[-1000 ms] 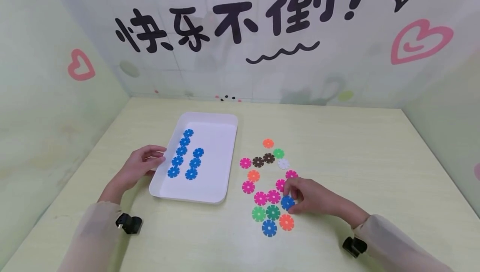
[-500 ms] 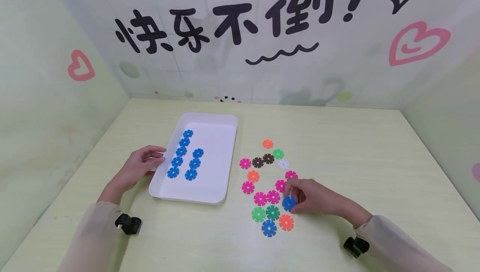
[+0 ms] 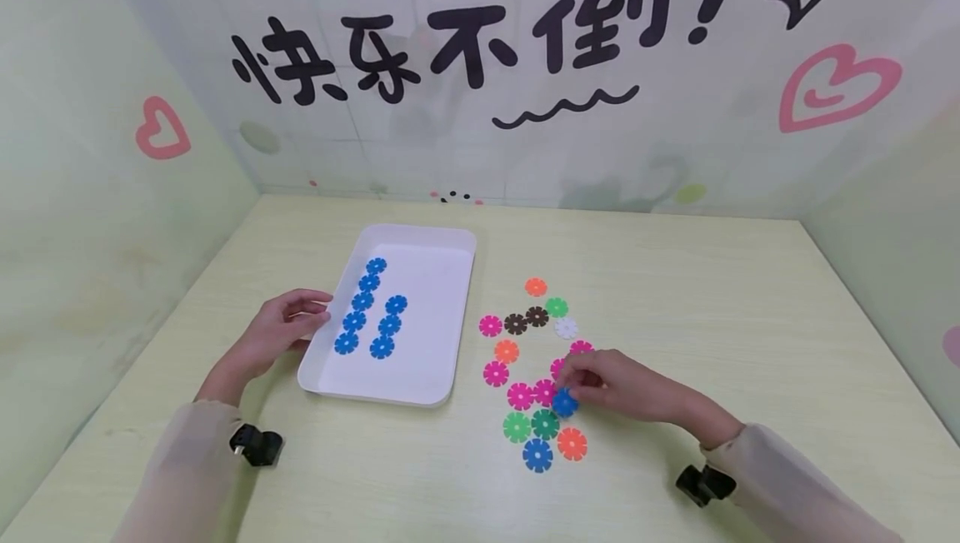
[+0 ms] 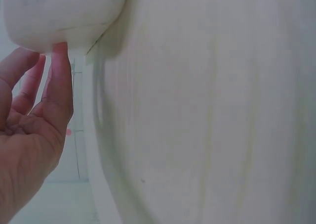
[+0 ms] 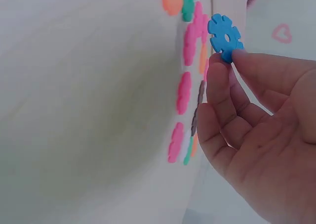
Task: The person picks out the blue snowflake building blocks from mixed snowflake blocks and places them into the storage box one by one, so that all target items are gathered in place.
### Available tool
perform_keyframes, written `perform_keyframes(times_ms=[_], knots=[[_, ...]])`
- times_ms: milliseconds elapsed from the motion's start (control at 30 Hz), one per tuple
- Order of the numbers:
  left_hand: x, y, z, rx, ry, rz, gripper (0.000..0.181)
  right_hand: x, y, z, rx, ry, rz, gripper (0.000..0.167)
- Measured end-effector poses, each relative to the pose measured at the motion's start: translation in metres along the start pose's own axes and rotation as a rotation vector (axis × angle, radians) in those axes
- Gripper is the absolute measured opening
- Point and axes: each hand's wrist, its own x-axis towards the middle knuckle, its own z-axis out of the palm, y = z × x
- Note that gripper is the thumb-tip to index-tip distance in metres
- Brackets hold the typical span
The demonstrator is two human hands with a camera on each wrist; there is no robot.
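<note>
In the head view, my right hand (image 3: 626, 386) pinches a blue snowflake disc (image 3: 565, 402) above the loose discs. The right wrist view shows that blue disc (image 5: 225, 36) tilted on edge between thumb and fingertip, off the table. My left hand (image 3: 283, 326) stays at the left side of a white tray (image 3: 420, 389). Its fingertips touch the outside of the tray wall (image 4: 64, 16) in the left wrist view, without wrapping round it. Inside the tray lie two rows of blue discs (image 3: 363, 301), the left row longer.
Right of the tray, loose discs lie flat on the table (image 3: 712, 293): several pink discs (image 3: 496, 374), a blue disc (image 3: 537, 455), orange discs (image 3: 572, 444), green discs (image 3: 545, 424), two brown discs (image 3: 537, 316) and a white disc (image 3: 566, 327). Walls enclose the table's back and sides.
My right hand has picked the blue disc up from the table and moved it slightly left, over the pink disc's edge. The left hand and tray have not moved.
</note>
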Motion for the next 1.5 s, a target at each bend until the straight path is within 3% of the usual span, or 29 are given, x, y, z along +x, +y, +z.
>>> perform_keyframes(times_ms=[233,433,533,700,800,1133,1300,1500], knots=[[0.002,-0.001,-0.002,-0.003,0.002,0.004,0.056,0.029,-0.020,-0.006,-0.016,-0.037,-0.048,0.009],[0.004,-0.001,-0.002,0.003,0.005,0.004,0.055,0.063,-0.037,-0.013,-0.044,-0.042,-0.150,0.011],[0.006,-0.001,0.001,0.013,0.001,-0.008,0.054,0.082,-0.044,-0.018,-0.025,-0.064,-0.157,0.011],[0.010,0.001,0.005,0.005,-0.016,-0.015,0.052,0.117,-0.056,-0.026,0.006,-0.073,-0.072,0.012],[0.009,0.003,0.003,0.000,-0.029,-0.016,0.051,0.144,-0.064,-0.028,0.016,-0.054,-0.063,0.013],[0.000,0.008,-0.005,-0.021,-0.029,-0.038,0.052,0.226,-0.093,-0.024,0.071,0.087,-0.046,0.020],[0.002,0.008,-0.005,-0.014,-0.011,-0.054,0.051,0.250,-0.093,-0.017,0.141,0.168,0.058,0.021],[0.002,0.007,-0.002,-0.020,-0.012,-0.058,0.050,0.262,-0.080,-0.007,0.288,0.249,0.233,0.023]])
